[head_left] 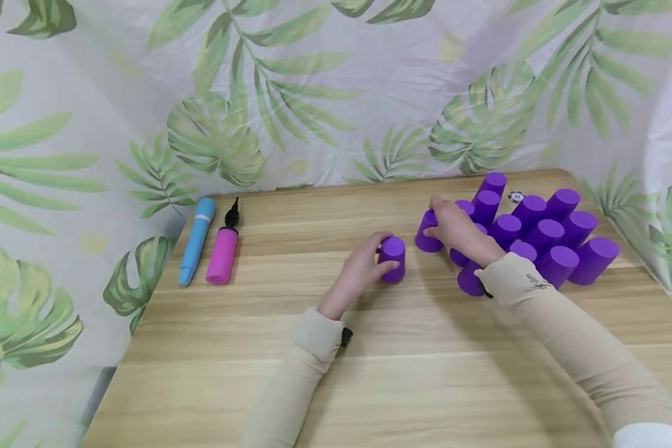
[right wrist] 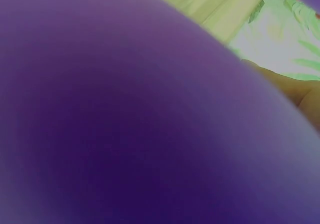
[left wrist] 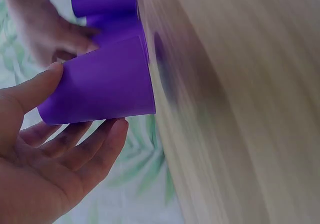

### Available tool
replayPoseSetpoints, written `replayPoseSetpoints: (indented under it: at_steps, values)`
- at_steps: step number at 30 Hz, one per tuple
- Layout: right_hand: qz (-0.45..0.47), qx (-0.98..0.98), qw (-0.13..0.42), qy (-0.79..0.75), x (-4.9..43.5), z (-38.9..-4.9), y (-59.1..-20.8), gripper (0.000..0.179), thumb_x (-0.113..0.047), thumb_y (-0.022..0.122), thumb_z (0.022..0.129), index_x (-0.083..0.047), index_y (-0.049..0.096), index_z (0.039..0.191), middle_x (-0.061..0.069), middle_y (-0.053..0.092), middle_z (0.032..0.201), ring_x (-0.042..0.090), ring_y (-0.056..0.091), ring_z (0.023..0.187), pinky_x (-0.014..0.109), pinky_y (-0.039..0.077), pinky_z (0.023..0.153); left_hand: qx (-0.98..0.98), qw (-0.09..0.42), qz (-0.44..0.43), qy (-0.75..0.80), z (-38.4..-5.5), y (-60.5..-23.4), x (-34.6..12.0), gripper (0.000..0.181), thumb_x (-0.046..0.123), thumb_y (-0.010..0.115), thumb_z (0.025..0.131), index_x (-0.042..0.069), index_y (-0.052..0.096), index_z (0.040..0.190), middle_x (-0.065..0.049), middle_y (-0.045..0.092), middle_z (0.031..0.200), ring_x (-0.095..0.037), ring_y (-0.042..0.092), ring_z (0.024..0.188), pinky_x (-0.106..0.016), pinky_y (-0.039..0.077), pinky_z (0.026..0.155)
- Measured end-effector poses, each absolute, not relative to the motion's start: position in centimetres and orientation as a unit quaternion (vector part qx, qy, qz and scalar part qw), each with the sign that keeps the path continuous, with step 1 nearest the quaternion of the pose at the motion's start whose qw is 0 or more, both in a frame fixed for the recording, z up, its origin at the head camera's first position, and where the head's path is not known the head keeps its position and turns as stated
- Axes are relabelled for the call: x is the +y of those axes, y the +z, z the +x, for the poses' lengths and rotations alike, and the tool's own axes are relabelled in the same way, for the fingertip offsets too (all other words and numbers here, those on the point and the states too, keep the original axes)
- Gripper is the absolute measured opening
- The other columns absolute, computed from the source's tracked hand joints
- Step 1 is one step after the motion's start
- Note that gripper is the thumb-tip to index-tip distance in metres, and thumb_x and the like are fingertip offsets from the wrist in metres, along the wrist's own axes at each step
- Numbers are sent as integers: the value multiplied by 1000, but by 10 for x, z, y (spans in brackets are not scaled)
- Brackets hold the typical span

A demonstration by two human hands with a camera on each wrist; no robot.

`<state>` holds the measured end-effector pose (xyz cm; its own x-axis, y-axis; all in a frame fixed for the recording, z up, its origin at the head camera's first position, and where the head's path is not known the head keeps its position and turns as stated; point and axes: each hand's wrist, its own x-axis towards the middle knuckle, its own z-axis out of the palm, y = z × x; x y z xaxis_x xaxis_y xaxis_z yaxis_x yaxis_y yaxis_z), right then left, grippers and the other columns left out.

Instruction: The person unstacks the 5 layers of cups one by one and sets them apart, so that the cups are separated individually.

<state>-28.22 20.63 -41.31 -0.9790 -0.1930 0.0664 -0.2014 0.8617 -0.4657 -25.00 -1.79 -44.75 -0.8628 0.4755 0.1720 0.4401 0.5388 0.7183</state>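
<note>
My left hand (head_left: 364,264) holds an upside-down purple cup (head_left: 393,261) near the middle of the table, thumb on one side and fingers on the other. In the left wrist view this cup (left wrist: 102,83) has its wide rim close over the wood. At the left edge of a cluster of purple cups (head_left: 544,235), my right hand (head_left: 456,227) grips another upside-down purple cup (head_left: 427,236). The right wrist view is mostly filled by a blurred purple cup (right wrist: 125,124), with part of the right hand (right wrist: 295,91) showing at the right.
Several inverted purple cups stand close together under and beside the right forearm. A poker chip (head_left: 516,196) lies behind them. At the far left are a blue pump (head_left: 197,239) and a pink pump (head_left: 223,255) with a black nozzle. A leaf-print curtain (head_left: 313,93) hangs behind the table (head_left: 201,373).
</note>
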Motion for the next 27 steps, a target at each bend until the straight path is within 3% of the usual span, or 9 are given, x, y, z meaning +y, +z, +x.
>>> replayPoseSetpoints:
  at_steps: [9, 17, 27]
  values:
    - [92, -968, 8, 234, 205, -285, -411, 41, -6, 76, 81, 6, 48, 109, 27, 62, 101, 41, 60, 91, 50, 51, 76, 868, 41, 302, 392, -242, -452, 23, 55, 15, 73, 87, 4, 49, 135, -12, 60, 128, -24, 58, 116, -33, 47, 99]
    - [99, -965, 12, 241, 206, -285, -410, 39, -6, 75, 81, 4, 48, 106, 26, 62, 99, 40, 61, 88, 49, 51, 74, 869, 51, 312, 381, -241, -454, 41, 55, 16, 73, 86, 7, 49, 135, -11, 61, 125, -22, 60, 111, -28, 50, 94]
    - [100, -965, 12, 242, 207, -284, -413, 37, -6, 74, 82, 4, 48, 105, 24, 63, 96, 37, 61, 85, 47, 50, 71, 867, 55, 311, 385, -240, -457, 52, 57, 18, 73, 86, 10, 47, 137, -12, 60, 127, -23, 59, 112, -29, 49, 95]
